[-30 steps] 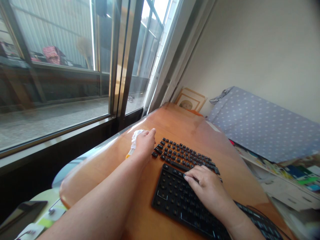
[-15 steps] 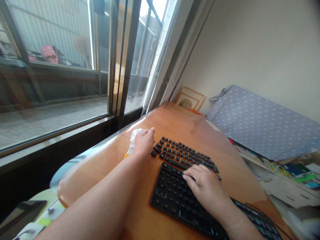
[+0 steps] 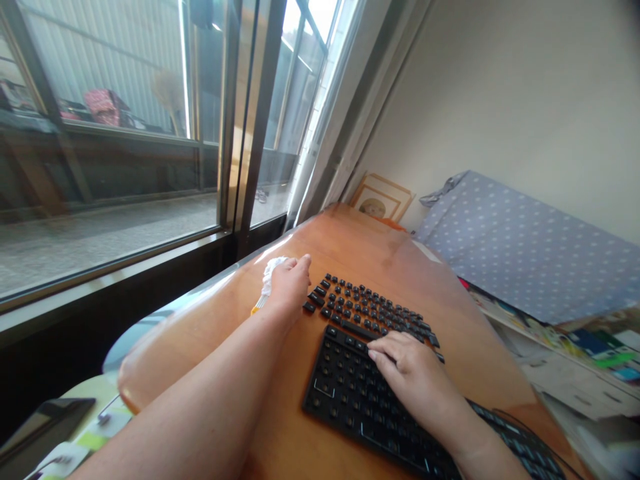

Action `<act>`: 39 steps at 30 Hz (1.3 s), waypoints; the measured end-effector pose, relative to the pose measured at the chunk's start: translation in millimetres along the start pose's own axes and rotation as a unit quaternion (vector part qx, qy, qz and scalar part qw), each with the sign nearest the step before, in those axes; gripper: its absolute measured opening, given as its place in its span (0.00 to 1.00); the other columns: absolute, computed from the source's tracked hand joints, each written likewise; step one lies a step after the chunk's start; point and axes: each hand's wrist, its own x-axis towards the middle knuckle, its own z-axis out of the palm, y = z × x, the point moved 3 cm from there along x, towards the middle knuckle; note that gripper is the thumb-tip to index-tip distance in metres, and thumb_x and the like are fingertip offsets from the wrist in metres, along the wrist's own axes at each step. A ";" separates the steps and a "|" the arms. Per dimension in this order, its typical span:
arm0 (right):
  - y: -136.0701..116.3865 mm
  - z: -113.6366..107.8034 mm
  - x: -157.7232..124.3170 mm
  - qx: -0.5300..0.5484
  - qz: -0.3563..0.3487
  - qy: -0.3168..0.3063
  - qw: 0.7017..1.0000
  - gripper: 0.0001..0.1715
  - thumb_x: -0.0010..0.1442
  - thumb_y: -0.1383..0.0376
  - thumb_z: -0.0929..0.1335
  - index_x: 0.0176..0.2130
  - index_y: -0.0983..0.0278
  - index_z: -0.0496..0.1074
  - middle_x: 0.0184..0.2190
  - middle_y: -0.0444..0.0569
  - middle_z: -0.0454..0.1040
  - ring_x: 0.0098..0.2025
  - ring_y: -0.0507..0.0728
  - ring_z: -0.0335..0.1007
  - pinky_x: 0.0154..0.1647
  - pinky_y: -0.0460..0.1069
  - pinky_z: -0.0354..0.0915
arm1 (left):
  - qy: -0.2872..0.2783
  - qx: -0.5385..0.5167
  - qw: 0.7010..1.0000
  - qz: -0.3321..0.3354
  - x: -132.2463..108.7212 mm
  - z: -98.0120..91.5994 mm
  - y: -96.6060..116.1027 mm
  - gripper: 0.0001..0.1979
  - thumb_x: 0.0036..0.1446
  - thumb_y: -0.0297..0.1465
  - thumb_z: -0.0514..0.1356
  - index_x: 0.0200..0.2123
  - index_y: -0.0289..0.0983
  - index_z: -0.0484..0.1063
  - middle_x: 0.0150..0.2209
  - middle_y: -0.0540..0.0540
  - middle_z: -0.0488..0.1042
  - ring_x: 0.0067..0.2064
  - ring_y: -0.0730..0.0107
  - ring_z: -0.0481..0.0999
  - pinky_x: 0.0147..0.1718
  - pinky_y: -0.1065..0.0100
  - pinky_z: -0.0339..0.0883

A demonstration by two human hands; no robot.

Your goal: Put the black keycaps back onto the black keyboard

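A black keyboard [image 3: 340,393] with most of its keycaps off lies on the wooden table, a few caps still along its far row. My right hand [image 3: 407,363] is over that row, thumb and forefinger closed together at a small black keycap that the fingertips mostly cover. My left hand [image 3: 290,283] is farther out, left of the loose black keycaps [image 3: 373,303] spread in rows beyond the keyboard. Its fingers are curled, and whatever they hold is hidden. Against its left side is a crumpled white cloth item [image 3: 269,280] with a yellow edge, perhaps a glove.
The table [image 3: 195,363] runs beside a glass window [image 3: 125,153]. A power strip [image 3: 103,427] and a dark tablet-like object [image 3: 43,427] are at lower left. A framed picture [image 3: 377,200] leans at the far end. Polka-dot cloth [image 3: 525,247] covers something at right, near drawers [image 3: 575,380].
The view has shifted very slightly. Both hands keep nearly the same places, the right at the keyboard's far row and the left beside the white cloth item.
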 end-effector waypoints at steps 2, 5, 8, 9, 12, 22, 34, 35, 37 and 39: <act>2.4 -0.6 -3.4 0.005 -0.006 0.014 1.000 0.14 0.71 0.65 0.64 0.42 0.59 0.79 0.40 0.47 0.78 0.45 0.58 0.71 0.49 0.53 0.64 | -0.002 -0.001 1.000 0.000 0.6 -0.3 -0.1 0.19 0.55 0.42 0.59 0.17 0.40 0.61 0.14 0.53 0.61 0.18 0.75 0.58 0.21 0.70 0.51; 3.7 -2.7 -7.3 -0.001 -0.018 0.031 0.999 0.15 0.70 0.65 0.63 0.44 0.58 0.79 0.40 0.48 0.78 0.45 0.59 0.71 0.48 0.53 0.65 | -0.004 -0.004 1.000 0.000 0.7 -0.8 0.5 0.19 0.55 0.41 0.59 0.16 0.40 0.60 0.15 0.53 0.62 0.19 0.75 0.59 0.21 0.70 0.52; 2.5 -3.3 -8.5 -0.008 -0.027 0.022 0.999 0.15 0.70 0.65 0.63 0.43 0.59 0.80 0.38 0.48 0.77 0.44 0.59 0.71 0.47 0.53 0.66 | -0.006 -0.008 1.000 -0.004 -0.1 -1.1 1.6 0.19 0.55 0.41 0.59 0.16 0.40 0.60 0.14 0.53 0.60 0.18 0.76 0.57 0.20 0.69 0.50; 2.2 -3.1 -8.3 -0.010 -0.028 0.016 0.999 0.15 0.70 0.65 0.63 0.43 0.59 0.80 0.38 0.48 0.77 0.43 0.59 0.70 0.47 0.53 0.66 | -0.007 -0.009 1.000 -0.005 -0.3 -1.1 1.8 0.19 0.55 0.41 0.59 0.16 0.40 0.59 0.14 0.54 0.60 0.18 0.76 0.56 0.20 0.69 0.50; 2.4 -2.5 -7.5 -0.010 -0.027 0.011 1.000 0.15 0.70 0.66 0.64 0.42 0.59 0.80 0.37 0.49 0.77 0.43 0.59 0.70 0.47 0.54 0.66 | -0.005 -0.011 1.000 -0.009 -0.3 -0.7 1.5 0.19 0.55 0.41 0.59 0.17 0.40 0.59 0.14 0.54 0.60 0.18 0.76 0.55 0.20 0.69 0.49; 0.7 -2.1 -7.2 0.004 -0.017 0.010 1.000 0.15 0.69 0.66 0.63 0.39 0.59 0.80 0.36 0.49 0.76 0.43 0.59 0.70 0.47 0.54 0.66 | -0.004 -0.017 1.000 -0.010 0.7 -0.3 -1.4 0.20 0.54 0.42 0.60 0.17 0.40 0.59 0.14 0.54 0.59 0.18 0.76 0.55 0.20 0.69 0.49; 3.2 -58.4 -10.7 0.039 0.043 0.151 0.987 0.14 0.68 0.57 0.64 0.40 0.56 0.79 0.39 0.48 0.78 0.44 0.59 0.73 0.45 0.53 0.67 | -0.018 -0.023 0.999 -0.017 5.6 0.3 -5.7 0.20 0.53 0.44 0.59 0.18 0.40 0.59 0.15 0.54 0.61 0.18 0.77 0.57 0.20 0.70 0.49; 2.6 -64.9 -10.6 0.035 0.046 0.159 0.986 0.14 0.67 0.57 0.65 0.40 0.56 0.79 0.39 0.49 0.78 0.43 0.59 0.73 0.45 0.53 0.67 | -0.019 -0.023 0.999 -0.019 5.6 0.3 -5.9 0.20 0.53 0.45 0.59 0.18 0.40 0.59 0.15 0.54 0.61 0.18 0.77 0.57 0.20 0.71 0.50; 2.7 -75.4 -8.3 0.030 0.049 0.166 0.985 0.13 0.66 0.58 0.65 0.39 0.57 0.79 0.38 0.49 0.79 0.42 0.59 0.73 0.44 0.53 0.67 | -0.022 -0.023 0.999 -0.024 6.1 0.4 -6.5 0.20 0.53 0.45 0.59 0.18 0.40 0.59 0.15 0.54 0.61 0.18 0.77 0.57 0.20 0.71 0.50; 6.1 -81.2 -2.4 0.035 0.052 0.162 0.985 0.13 0.65 0.58 0.66 0.38 0.58 0.80 0.37 0.48 0.79 0.41 0.58 0.74 0.44 0.52 0.67 | -0.024 -0.021 0.999 -0.025 6.7 0.4 -7.1 0.20 0.53 0.45 0.59 0.18 0.40 0.60 0.16 0.54 0.61 0.18 0.77 0.57 0.20 0.71 0.51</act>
